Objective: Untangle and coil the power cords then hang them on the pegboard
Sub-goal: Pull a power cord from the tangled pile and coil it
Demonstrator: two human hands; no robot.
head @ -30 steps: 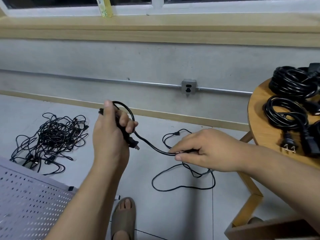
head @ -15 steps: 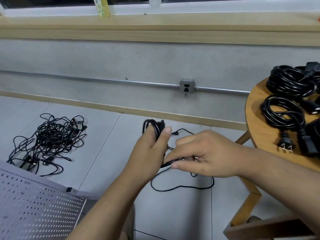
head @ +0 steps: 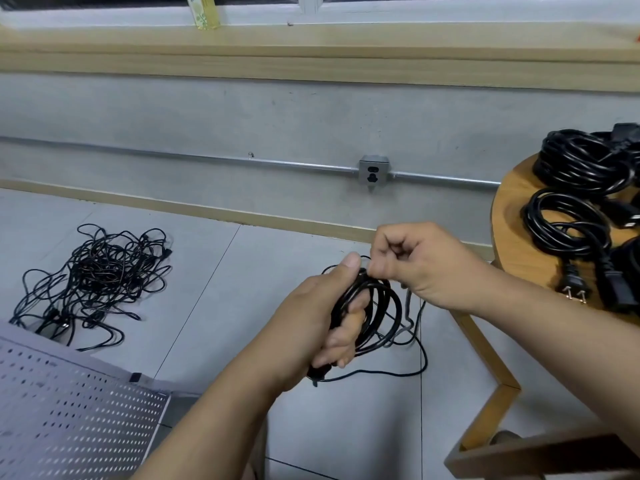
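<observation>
Head view, looking down at floor by wall.

- L hand (head: 323,318), lower centre of frame: fingers (head: 346,341) clenched round a black power cord (head: 379,315), several loops gathered into a coil. Thumb up along top of coil, loops hang to right of palm. One end of cord sticks out below the fist, detail too dark to tell.
- R hand (head: 424,268), centre-right, just above & right of coil: fingers curled tight, tips meet top of coil beside L thumb, grasping a strand there. Exact pinch pt partly hidden by knuckles.
- Loose tail of same cord (head: 398,373) drops from coil to the floor (head: 214,306), runs in a wide curve under both hands; some blurred slack hangs below R wrist.
- Tangled pile of cords (head: 98,275), mid-left of frame, on floor, well apart from hands. Thin black leads, knotted, not sorted.
- Pegboard (head: 69,420), lower left corner: pale perforated sheet, seems to lie flat or nearly so, near lower edge of the pile.
- Round wooden bench (head: 509,220), right edge of frame. On it coiled cords (head: 571,233), thicker black ones, at least 2 bundles, one behind the other. A two-pin plug (head: 573,287) lies at bench front edge, pins toward camera.
- Bench leg (head: 485,358) angles down under R forearm.
- Wall behind: grey, metal socket box (head: 373,172) on a conduit pipe (head: 207,159), centre-upper. Wooden sill (head: 311,53) across top of frame.
</observation>
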